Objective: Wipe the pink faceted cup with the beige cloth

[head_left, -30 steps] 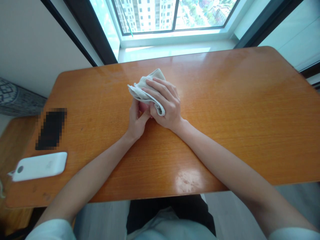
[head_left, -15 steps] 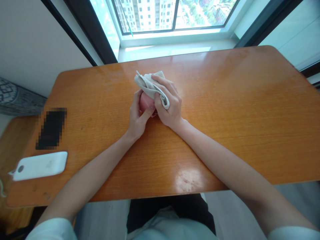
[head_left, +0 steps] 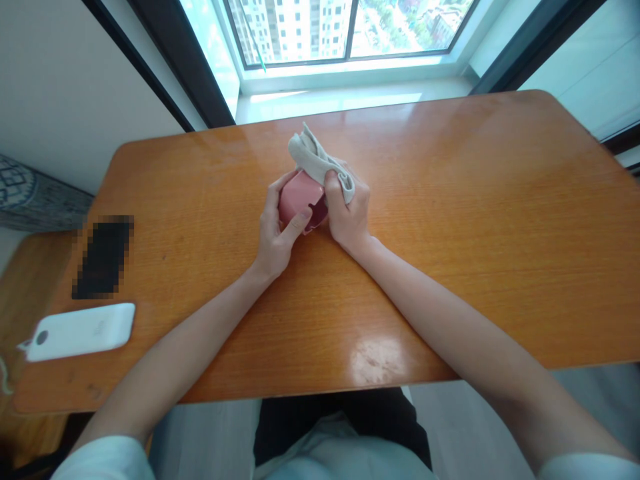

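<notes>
A pink hollow container (head_left: 299, 195) with a notched rim is tilted on its side near the middle of the table, its dark opening turned toward my right hand. My left hand (head_left: 275, 240) grips it from the left, thumb on the near side and fingers around the far side. Bunched in my right hand (head_left: 351, 223) is a folded pale grey cloth (head_left: 316, 159), which lies against the container's upper right side. My right fingers are closed around the cloth, and most of them are hidden behind it.
The brown wooden table (head_left: 480, 233) stands against a window (head_left: 345, 40). On its left side lie a dark pixelated rectangle (head_left: 103, 259) and a white rounded device (head_left: 83, 332) with a grey round spot. A patterned grey fabric item (head_left: 40, 197) is beyond the left edge.
My right hand and the cloth have shifted right and slightly away from me, uncovering more of the pink container and its opening. My left hand has stayed almost still.
</notes>
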A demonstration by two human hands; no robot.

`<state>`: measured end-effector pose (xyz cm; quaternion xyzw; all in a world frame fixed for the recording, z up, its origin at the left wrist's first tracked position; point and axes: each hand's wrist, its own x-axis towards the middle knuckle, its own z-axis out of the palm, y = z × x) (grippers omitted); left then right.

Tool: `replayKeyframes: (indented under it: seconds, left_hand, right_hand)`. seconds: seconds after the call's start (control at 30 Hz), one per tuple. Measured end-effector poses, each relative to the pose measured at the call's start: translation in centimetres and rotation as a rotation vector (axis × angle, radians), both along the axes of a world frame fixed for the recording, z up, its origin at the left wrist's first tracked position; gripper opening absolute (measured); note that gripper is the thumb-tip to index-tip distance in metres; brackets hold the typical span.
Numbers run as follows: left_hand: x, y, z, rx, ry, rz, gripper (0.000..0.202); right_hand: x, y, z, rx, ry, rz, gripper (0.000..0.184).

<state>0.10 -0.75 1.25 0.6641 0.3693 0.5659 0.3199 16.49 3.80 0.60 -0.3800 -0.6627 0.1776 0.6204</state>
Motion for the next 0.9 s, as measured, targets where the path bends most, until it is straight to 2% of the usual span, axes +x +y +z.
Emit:
replayKeyframes:
  seconds: [0.2,0.5,0.63,0.77,0.9]
  left_hand:
    - [-0.1,0.0,-0.1,-0.020,0.034,0.014,0.064]
    - [-0.2,-0.1,-0.3,-0.028,0.022,0.034,0.065]
    - [-0.2,-0.2,-0.2,-0.034,0.026,0.038,0.067]
    - [-0.3,-0.2,-0.2,-0.019,0.041,0.034,0.068]
    - [-0.2,0.0,-0.6,0.017,0.014,0.023,0.065]
  right_hand:
    - [0.1,0.2,0.0,-0.213,0.102,-0.030,0.054]
    - [0.9,1.9,-1.4,-0.412,0.205,-0.029,0.054]
    - [0.6,0.7,-0.3,-0.340,0.161,-0.038,0.053]
    - [0.3,-0.8,0.8,-0.114,-0.014,-0.017,0.045]
    - [0.5,-1.1,0.8,0.087,-0.209,0.010,0.047]
